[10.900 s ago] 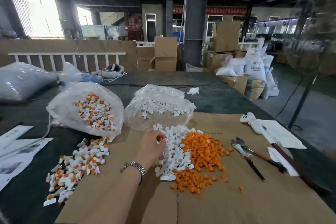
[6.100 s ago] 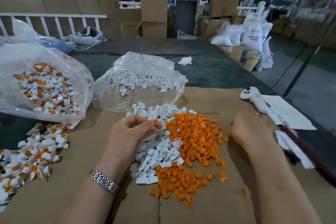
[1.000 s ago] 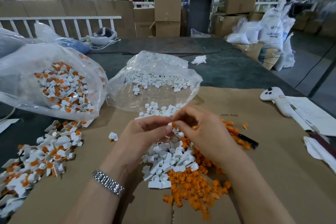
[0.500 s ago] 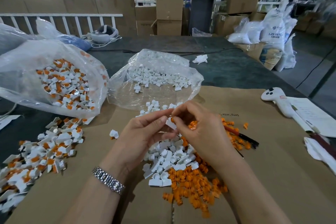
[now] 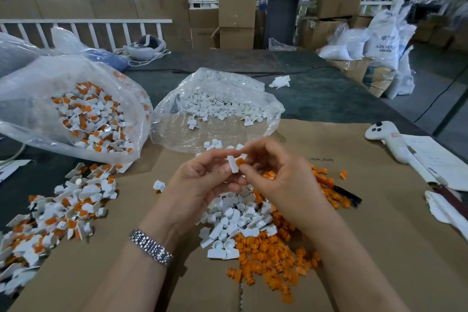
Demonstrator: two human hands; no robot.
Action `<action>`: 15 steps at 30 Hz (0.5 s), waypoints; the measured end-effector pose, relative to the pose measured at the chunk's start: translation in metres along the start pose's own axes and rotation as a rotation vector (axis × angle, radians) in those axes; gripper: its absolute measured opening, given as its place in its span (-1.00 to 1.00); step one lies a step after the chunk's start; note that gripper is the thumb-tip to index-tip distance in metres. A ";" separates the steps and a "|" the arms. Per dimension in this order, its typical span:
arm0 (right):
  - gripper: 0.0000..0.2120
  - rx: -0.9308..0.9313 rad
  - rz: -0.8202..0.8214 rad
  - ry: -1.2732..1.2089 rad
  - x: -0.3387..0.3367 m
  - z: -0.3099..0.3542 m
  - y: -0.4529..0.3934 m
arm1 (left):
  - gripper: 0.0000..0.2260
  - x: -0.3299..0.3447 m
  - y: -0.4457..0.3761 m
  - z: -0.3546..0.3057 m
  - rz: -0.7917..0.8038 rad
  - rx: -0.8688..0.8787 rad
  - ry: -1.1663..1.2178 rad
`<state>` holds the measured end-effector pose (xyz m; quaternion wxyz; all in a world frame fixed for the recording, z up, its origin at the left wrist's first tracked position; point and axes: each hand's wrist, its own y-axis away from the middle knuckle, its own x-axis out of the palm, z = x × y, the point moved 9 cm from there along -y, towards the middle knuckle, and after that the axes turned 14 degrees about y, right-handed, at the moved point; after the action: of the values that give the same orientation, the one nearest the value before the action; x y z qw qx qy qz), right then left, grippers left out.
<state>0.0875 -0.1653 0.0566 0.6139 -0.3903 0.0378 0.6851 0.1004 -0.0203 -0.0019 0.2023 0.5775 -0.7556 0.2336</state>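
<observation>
White clip [image 5: 233, 164], orange plug [image 5: 240, 161]; brown cardboard [image 5: 379, 248], silver watch [image 5: 151, 246].

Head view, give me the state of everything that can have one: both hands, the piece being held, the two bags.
left hand, fingers curled, pinching the white clip.
right hand, pinching the orange plug against the white clip.
white clip, held up above the piles.
orange plug, touching the clip; seated or not, cannot tell.
left bag, open, lying on its side, holding white-and-orange pieces.
middle bag, open, holding white clips.

bare cardboard [image 5: 379, 248] lies right of the piles [image 5: 253, 235]; bags [image 5: 215, 114] crowd behind.
</observation>
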 end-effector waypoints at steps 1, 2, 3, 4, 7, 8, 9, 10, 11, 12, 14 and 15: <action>-0.86 0.012 0.007 -0.020 0.001 -0.001 0.000 | -0.78 -0.001 0.000 -0.001 -0.008 0.011 0.003; -0.88 0.025 0.009 -0.029 0.002 -0.002 0.000 | -0.79 -0.001 0.000 -0.002 -0.016 0.026 -0.012; -0.91 0.039 0.006 -0.032 0.003 -0.004 0.000 | -0.80 -0.001 0.000 -0.003 -0.026 0.045 -0.042; -0.92 0.053 -0.005 -0.035 0.004 -0.005 0.000 | -0.80 -0.002 0.000 -0.004 -0.038 0.067 -0.078; -0.92 0.104 -0.040 -0.058 0.006 -0.011 0.000 | -0.80 -0.002 0.002 -0.008 -0.086 0.133 -0.174; -0.92 0.118 -0.046 -0.068 0.006 -0.012 0.000 | -0.79 -0.002 0.003 -0.009 -0.103 0.148 -0.197; -0.92 0.128 -0.056 -0.073 0.007 -0.013 0.000 | -0.79 -0.003 0.003 -0.009 -0.119 0.158 -0.221; -0.92 0.137 -0.071 -0.077 0.007 -0.014 0.001 | -0.78 -0.003 0.003 -0.010 -0.134 0.163 -0.246; -0.92 0.148 -0.087 -0.081 0.008 -0.015 0.001 | -0.78 -0.004 0.003 -0.010 -0.148 0.165 -0.265; -0.92 0.161 -0.102 -0.090 0.009 -0.016 0.001 | -0.77 -0.004 0.004 -0.010 -0.160 0.169 -0.268; -0.91 0.178 -0.123 -0.102 0.011 -0.017 0.001 | -0.80 -0.004 0.005 -0.012 -0.179 0.188 -0.243; -0.90 0.179 -0.131 -0.097 0.011 -0.017 0.001 | -0.84 -0.004 0.005 -0.013 -0.184 0.199 -0.228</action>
<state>0.0953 -0.1656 0.0374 0.6909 -0.3018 0.0435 0.6555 0.0967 -0.0081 0.0056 0.0775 0.6841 -0.6909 0.2206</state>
